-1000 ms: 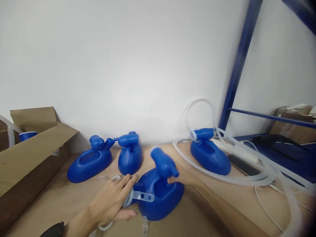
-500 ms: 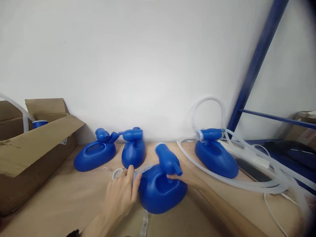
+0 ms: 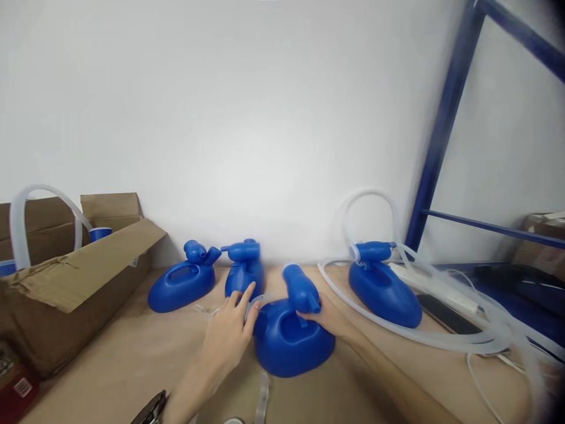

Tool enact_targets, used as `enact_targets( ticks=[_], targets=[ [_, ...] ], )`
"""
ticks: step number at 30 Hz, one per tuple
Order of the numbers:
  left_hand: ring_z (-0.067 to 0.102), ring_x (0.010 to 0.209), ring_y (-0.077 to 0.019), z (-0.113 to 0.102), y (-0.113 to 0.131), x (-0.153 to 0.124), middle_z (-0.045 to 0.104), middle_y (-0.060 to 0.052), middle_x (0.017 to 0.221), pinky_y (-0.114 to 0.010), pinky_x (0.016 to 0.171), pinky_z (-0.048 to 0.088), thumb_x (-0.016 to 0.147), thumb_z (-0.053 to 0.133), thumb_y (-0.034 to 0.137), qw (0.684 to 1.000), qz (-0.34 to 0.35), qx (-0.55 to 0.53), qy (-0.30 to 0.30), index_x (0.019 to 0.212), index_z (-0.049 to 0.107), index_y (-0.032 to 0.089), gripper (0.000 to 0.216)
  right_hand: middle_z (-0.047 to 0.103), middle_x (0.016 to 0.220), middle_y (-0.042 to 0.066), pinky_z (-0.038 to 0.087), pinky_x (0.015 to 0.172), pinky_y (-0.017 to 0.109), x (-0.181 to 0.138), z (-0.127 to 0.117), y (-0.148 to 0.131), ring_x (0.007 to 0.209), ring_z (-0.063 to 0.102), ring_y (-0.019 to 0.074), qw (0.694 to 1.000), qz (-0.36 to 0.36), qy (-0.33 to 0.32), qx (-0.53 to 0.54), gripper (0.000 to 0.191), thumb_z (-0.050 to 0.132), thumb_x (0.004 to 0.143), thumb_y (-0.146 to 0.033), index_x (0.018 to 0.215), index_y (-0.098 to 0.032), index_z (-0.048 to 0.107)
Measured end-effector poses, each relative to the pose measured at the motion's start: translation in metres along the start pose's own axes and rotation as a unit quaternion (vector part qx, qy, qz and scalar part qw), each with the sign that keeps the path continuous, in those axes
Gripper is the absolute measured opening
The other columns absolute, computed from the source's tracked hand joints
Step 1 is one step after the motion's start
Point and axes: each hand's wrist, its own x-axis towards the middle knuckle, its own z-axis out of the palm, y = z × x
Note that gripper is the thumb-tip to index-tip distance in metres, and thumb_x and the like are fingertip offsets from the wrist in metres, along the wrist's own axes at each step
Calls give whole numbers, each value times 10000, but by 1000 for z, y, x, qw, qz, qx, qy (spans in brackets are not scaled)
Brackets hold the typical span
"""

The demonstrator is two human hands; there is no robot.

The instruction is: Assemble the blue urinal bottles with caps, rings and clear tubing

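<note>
A blue plastic urinal bottle point(image 3: 293, 350) with a moulded handle stands in front of me, its blue spout piece point(image 3: 302, 290) tilted up to the left with a pale rim. My right hand point(image 3: 329, 315) is closed around the spout piece's narrow lower end from the right; some fingers are hidden behind it. At the bottle's left side, my left hand point(image 3: 232, 324) pinches a translucent strap point(image 3: 263, 298), with the index finger raised and the thumb near the bottle. The far end of what it holds is hidden. Another translucent strap point(image 3: 262, 397) lies on the table below.
Two blue bottles point(image 3: 183, 287) point(image 3: 244, 274) stand by the wall at left, another point(image 3: 384, 294) at right beside coiled clear tubing point(image 3: 445, 338). A phone point(image 3: 448, 315) and power strip point(image 3: 424, 282) lie there. An open cardboard box point(image 3: 101, 300) is at left; a blue metal frame point(image 3: 441, 135) rises right.
The view has shifted, showing more of the box and a red package at left. My left index finger has lifted, and the white ring by that hand is now mostly hidden. My right hand keeps its hold.
</note>
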Motion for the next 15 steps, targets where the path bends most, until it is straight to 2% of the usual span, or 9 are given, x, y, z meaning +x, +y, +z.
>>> enact_targets(
  ticks=[3, 5, 8, 10, 13, 15],
  targets=[
    [674, 1198, -274, 1, -10, 2, 690, -104, 1365, -434, 951, 545, 1096, 292, 256, 991, 128, -30, 38, 1489, 572, 248, 483, 783, 1083, 137, 559, 1014, 532, -2, 0, -7, 1082, 718, 396, 1000, 17, -4, -8, 526, 923, 650, -479, 1041, -168, 759],
    [669, 1208, -275, -1, -9, 4, 713, -101, 1338, -481, 1023, 505, 1069, 296, 200, 986, 160, -36, 34, 1330, 692, 226, 475, 784, 1069, 133, 563, 1001, 526, -3, 1, -7, 1063, 719, 396, 1000, 21, 5, -10, 523, 921, 639, -485, 1023, -173, 753],
    [695, 1154, -277, -7, 2, 8, 763, -84, 1225, -528, 1082, 448, 1062, 345, 210, 990, 125, -65, 14, 1102, 758, 217, 415, 779, 1079, 127, 555, 1008, 525, -4, 2, -3, 1077, 707, 399, 999, 24, 22, -13, 551, 926, 614, -493, 1028, -182, 738],
    [718, 1080, -286, -11, 10, 13, 783, -81, 1127, -499, 1018, 488, 1046, 438, 247, 993, 78, -83, -10, 1035, 752, 209, 316, 774, 1073, 129, 551, 1008, 532, -4, 3, 2, 1088, 700, 408, 999, 30, 29, -17, 568, 924, 605, -506, 1030, -183, 728],
    [730, 1023, -288, -14, 14, 22, 777, -89, 1085, -408, 871, 530, 1014, 511, 225, 993, 40, -105, -37, 1109, 738, 198, 247, 759, 1119, 148, 542, 1021, 541, -4, 3, 8, 1120, 689, 421, 998, 40, 40, -24, 608, 916, 607, -514, 1067, -169, 718],
    [727, 1017, -272, -15, 10, 27, 766, -87, 1089, -382, 856, 520, 1027, 463, 184, 990, 68, -112, -47, 1165, 743, 206, 313, 752, 1140, 156, 541, 1028, 551, -5, 3, 11, 1126, 688, 419, 998, 38, 45, -27, 612, 905, 622, -514, 1083, -159, 715]
  ],
)
